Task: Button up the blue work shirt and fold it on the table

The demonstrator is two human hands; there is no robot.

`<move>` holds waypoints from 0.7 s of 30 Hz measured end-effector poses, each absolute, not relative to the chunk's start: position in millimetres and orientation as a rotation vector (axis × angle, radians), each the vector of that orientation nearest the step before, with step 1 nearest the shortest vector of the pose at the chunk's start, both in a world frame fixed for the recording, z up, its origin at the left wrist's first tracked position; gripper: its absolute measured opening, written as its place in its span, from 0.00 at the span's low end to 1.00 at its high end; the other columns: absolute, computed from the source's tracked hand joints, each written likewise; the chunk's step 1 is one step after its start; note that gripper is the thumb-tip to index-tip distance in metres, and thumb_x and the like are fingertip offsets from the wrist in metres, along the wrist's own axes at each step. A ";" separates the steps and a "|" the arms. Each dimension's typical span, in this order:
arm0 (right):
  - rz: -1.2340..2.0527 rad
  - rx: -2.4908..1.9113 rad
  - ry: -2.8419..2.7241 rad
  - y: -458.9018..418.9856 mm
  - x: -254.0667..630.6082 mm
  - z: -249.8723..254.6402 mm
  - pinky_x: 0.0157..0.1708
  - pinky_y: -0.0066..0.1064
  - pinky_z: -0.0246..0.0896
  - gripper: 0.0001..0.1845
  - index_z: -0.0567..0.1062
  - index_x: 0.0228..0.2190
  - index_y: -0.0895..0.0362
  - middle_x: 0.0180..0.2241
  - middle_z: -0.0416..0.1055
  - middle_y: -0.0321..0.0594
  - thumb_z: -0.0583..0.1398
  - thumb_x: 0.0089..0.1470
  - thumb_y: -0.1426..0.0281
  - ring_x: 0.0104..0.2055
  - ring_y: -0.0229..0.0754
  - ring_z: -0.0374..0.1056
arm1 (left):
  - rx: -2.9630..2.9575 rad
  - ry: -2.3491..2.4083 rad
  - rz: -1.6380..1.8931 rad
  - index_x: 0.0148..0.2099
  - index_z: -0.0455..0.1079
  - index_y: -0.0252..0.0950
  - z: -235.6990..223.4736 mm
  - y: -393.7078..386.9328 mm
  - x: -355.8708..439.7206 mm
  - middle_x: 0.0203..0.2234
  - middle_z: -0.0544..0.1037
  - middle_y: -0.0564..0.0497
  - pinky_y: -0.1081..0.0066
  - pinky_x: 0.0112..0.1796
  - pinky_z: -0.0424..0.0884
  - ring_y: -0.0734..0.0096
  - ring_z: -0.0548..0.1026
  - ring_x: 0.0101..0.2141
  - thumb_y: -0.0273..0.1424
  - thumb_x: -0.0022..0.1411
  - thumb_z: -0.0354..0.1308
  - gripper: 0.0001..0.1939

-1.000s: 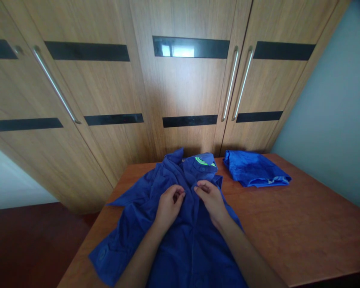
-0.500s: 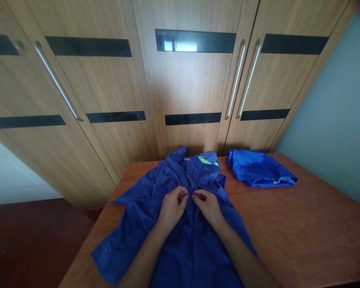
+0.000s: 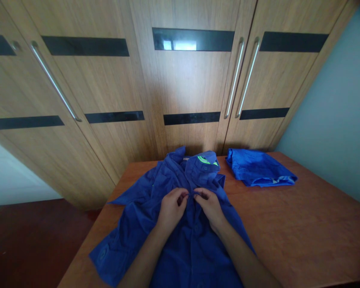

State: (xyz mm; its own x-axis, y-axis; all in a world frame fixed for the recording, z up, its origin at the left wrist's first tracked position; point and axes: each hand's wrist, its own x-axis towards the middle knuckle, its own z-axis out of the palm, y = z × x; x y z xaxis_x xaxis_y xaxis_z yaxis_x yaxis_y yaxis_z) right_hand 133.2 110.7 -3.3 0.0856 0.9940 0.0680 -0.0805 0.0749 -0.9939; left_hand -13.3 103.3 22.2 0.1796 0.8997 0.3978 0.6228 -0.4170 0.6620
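The blue work jacket (image 3: 175, 256) lies on the bench (image 3: 288, 224) and seems soft, rather light; left hand (image 3: 171, 206) and right hand (image 3: 210, 207) each keep a pinching grip at its front placket (image 3: 193, 236), a sensible holding place

Garment (image 3: 180, 256), blue, collared, laid on brown counter (image 3: 288, 224); left hand (image 3: 170, 207) and right hand (image 3: 210, 206), fingers (image 3: 180, 191) pinching its front. Cloth (image 3: 259, 167), blue, folded, near wardrobe (image 3: 192, 86) with metal handles (image 3: 247, 77).

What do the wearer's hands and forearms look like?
Left hand and right hand: ungloved, no rings visible. Left forearm and right forearm: bare down to the frame edge, tapering toward the hands; no sleeves, watch, bracelets, cables or markings visible.
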 end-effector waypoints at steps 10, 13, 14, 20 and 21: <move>1.027 -1.160 -1.244 112.1 133.4 -3.5 0.25 0.26 0.52 0.20 0.71 0.21 0.57 0.18 0.62 0.32 0.59 0.50 0.54 0.23 0.36 0.56 | 2.136 1.362 1.061 0.39 0.72 0.38 25.4 100.3 -10.8 0.29 0.75 0.50 0.73 0.32 0.68 0.72 0.71 0.28 0.27 0.60 0.51 0.09; 1.084 -1.125 -1.229 110.8 134.2 -1.5 0.27 0.27 0.54 0.21 0.74 0.23 0.58 0.21 0.66 0.34 0.59 0.50 0.53 0.26 0.37 0.59 | 2.157 1.363 1.054 0.39 0.73 0.38 24.9 100.3 -9.7 0.29 0.75 0.50 0.73 0.33 0.68 0.71 0.71 0.29 0.27 0.61 0.51 0.09; 1.116 -1.109 -1.215 110.0 134.6 -0.4 0.28 0.27 0.55 0.21 0.74 0.24 0.58 0.22 0.68 0.34 0.60 0.50 0.52 0.27 0.38 0.60 | 2.158 1.371 1.061 0.39 0.73 0.38 24.6 100.4 -9.5 0.29 0.75 0.50 0.73 0.33 0.68 0.71 0.71 0.29 0.27 0.61 0.51 0.09; 1.273 -1.008 -1.121 106.3 135.8 2.1 0.36 0.30 0.59 0.17 0.78 0.29 0.57 0.29 0.74 0.37 0.63 0.48 0.55 0.32 0.40 0.66 | 2.131 1.433 1.113 0.38 0.72 0.38 22.5 101.6 -10.4 0.29 0.75 0.50 0.73 0.32 0.67 0.72 0.72 0.29 0.26 0.60 0.52 0.08; 1.274 -1.008 -1.116 106.4 135.8 1.5 0.37 0.30 0.59 0.17 0.79 0.29 0.57 0.29 0.74 0.37 0.63 0.47 0.56 0.33 0.41 0.66 | 2.130 1.446 1.110 0.38 0.72 0.38 22.0 102.0 -10.7 0.29 0.75 0.51 0.73 0.32 0.67 0.72 0.72 0.29 0.26 0.60 0.52 0.08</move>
